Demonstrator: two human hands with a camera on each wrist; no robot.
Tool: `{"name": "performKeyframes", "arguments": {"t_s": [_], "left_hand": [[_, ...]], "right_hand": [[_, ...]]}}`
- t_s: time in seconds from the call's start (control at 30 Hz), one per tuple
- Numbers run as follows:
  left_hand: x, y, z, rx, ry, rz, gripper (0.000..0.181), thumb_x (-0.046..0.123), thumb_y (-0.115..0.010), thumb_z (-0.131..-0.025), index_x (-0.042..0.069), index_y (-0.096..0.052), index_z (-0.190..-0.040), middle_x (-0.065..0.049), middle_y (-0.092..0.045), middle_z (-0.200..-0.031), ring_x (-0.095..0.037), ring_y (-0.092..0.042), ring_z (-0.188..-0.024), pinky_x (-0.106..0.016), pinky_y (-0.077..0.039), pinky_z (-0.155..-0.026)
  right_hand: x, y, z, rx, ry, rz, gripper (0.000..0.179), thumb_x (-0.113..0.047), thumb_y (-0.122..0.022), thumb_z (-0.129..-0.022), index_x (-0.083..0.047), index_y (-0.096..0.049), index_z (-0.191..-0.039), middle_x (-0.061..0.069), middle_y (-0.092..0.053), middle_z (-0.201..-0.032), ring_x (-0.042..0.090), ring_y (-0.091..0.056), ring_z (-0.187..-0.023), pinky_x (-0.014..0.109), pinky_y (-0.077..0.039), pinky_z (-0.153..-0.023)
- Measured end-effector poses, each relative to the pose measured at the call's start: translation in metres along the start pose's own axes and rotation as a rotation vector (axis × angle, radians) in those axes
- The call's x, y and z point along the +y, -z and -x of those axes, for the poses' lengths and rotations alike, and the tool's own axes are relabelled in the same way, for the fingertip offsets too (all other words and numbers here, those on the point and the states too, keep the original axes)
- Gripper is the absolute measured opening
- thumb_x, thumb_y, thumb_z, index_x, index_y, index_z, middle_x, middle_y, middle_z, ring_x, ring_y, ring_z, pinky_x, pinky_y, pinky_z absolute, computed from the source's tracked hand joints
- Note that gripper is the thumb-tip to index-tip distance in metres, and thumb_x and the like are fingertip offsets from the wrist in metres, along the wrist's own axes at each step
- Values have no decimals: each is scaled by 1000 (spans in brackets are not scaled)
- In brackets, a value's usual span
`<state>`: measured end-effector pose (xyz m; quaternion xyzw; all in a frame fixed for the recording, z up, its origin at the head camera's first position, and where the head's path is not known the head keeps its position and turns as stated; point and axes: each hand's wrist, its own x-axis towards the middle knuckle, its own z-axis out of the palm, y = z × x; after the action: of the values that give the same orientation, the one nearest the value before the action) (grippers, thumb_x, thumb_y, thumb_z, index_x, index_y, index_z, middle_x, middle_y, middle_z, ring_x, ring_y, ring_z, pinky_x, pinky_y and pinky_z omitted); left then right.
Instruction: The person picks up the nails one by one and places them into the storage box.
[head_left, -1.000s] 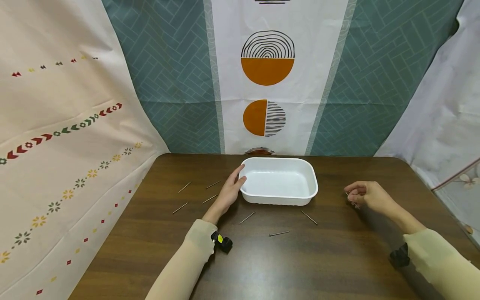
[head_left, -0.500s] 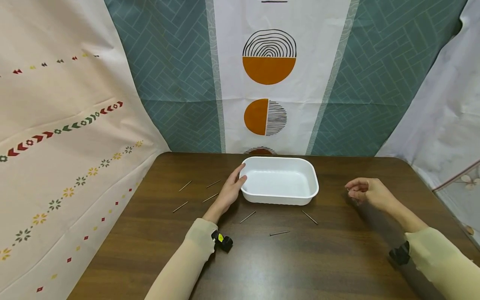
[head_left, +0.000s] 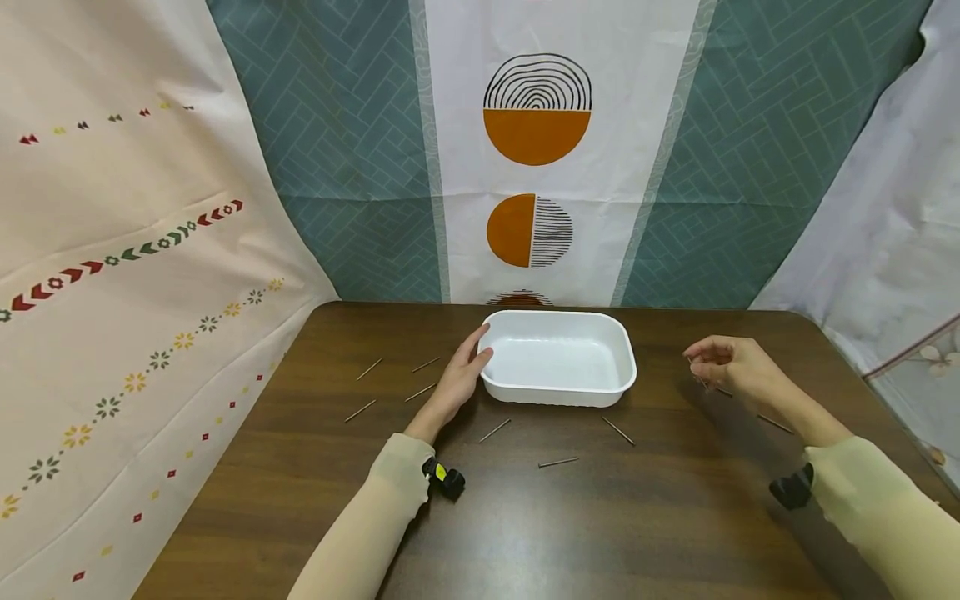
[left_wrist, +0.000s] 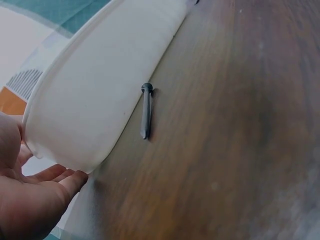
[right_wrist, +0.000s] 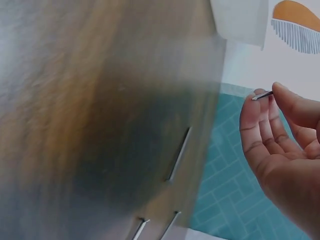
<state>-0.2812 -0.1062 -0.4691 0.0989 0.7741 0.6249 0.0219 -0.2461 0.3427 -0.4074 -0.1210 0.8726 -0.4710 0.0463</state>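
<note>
A white plastic tray (head_left: 558,398) stands near the far edge of the table. My left hand (head_left: 457,379) holds its left end, thumb at the rim; in the left wrist view the fingertips touch the outer wall. To the right of the tray, my right hand (head_left: 738,367) is raised over the table. Seen from the right wrist, its thumb and fingers pinch a nail (right_wrist: 262,95). Below that hand lie more nails, one (head_left: 775,424) by the wrist and another (head_left: 723,392) partly hidden by the fingers.
Several nails lie scattered on the brown table (head_left: 637,525): one (head_left: 618,431) at the tray's front right, one (head_left: 558,462) nearer me, one (head_left: 495,431) by my left wrist, others (head_left: 361,411) farther left. Patterned cloths (head_left: 360,167) hang behind and at both sides.
My right hand has lifted off the table a little with a nail pinched in it, uncovering nails beneath. The left hand and the tray stay in place.
</note>
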Motion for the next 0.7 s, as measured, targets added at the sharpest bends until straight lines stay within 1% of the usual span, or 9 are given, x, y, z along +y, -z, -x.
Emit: {"name": "performKeyframes", "arguments": {"t_s": [0.1, 0.23, 0.3, 0.33, 0.4, 0.53, 0.6, 0.63, 0.7], "left_hand": [[1, 0, 1, -3, 7, 1, 54, 21, -50, -111, 17, -37, -163, -12, -25, -171, -31, -19, -158, -48, -19, -127], [2, 0, 0, -3, 7, -2, 54, 22, -50, -111, 18, -37, -163, -11, -26, -170, -30, -20, -158, -48, -20, -127], [2, 0, 0, -3, 3, -3, 54, 22, -50, -111, 17, -37, -163, -11, -26, -170, -30, -20, -158, -48, -20, -127], [2, 0, 0, -3, 3, -5, 54, 22, -50, -111, 18, -37, -163, -11, -26, -170, -30, -20, -157, -49, -20, -127], [2, 0, 0, -2, 4, -6, 54, 22, -51, -111, 18, -37, -163, -11, -26, -170, -30, -20, -157, -49, -21, -127], [3, 0, 1, 0, 3, -4, 54, 23, -51, -111, 18, -37, -163, -12, -26, -170, -32, -20, -157, -49, -21, -127], [2, 0, 1, 0, 3, -4, 54, 23, -51, -111, 18, -37, -163, -11, -26, -170, -31, -20, -157, -48, -20, -127], [2, 0, 1, 1, 3, -4, 54, 23, -51, -111, 18, -37, -163, -12, -26, -170, -31, -20, -157, -48, -20, -127], [1, 0, 1, 1, 4, -5, 54, 23, -51, -111, 17, -37, -163, -12, -26, -170, -31, -21, -157, -48, -21, -127]], "right_hand": [[-3, 0, -3, 2, 9, -78, 29, -1, -69, -98, 15, -61, -121, 10, -67, -89, 22, -66, -74, 36, -60, -63], [-5, 0, -5, -6, 4, -176, 16, 1, -69, -98, 4, -67, -113, 6, -67, -88, 21, -66, -75, 34, -59, -64], [-7, 1, -6, -10, -12, -223, 13, 2, -69, -98, -1, -69, -111, 5, -67, -87, 21, -65, -74, 34, -59, -64], [-8, 1, -6, -10, -17, -235, 14, 2, -69, -97, -1, -69, -110, 5, -67, -87, 22, -65, -74, 34, -59, -64], [-11, 2, -8, -9, -20, -210, 15, 1, -69, -98, 1, -68, -113, 6, -67, -87, 23, -65, -72, 35, -59, -63], [-19, 6, -13, -5, 10, -36, 25, -4, -69, -98, 8, -64, -120, 9, -68, -87, 25, -66, -68, 34, -57, -63], [-23, 7, -16, -9, 22, 16, 29, -7, -70, -99, 9, -64, -122, 9, -69, -87, 25, -67, -67, 34, -58, -64], [-25, 7, -17, -10, 21, 16, 29, -8, -70, -99, 9, -64, -122, 8, -69, -87, 24, -68, -68, 35, -59, -65], [-30, 6, -19, -22, 8, -43, 28, -8, -70, -99, 8, -64, -122, 7, -69, -89, 24, -69, -70, 37, -61, -68]]}}
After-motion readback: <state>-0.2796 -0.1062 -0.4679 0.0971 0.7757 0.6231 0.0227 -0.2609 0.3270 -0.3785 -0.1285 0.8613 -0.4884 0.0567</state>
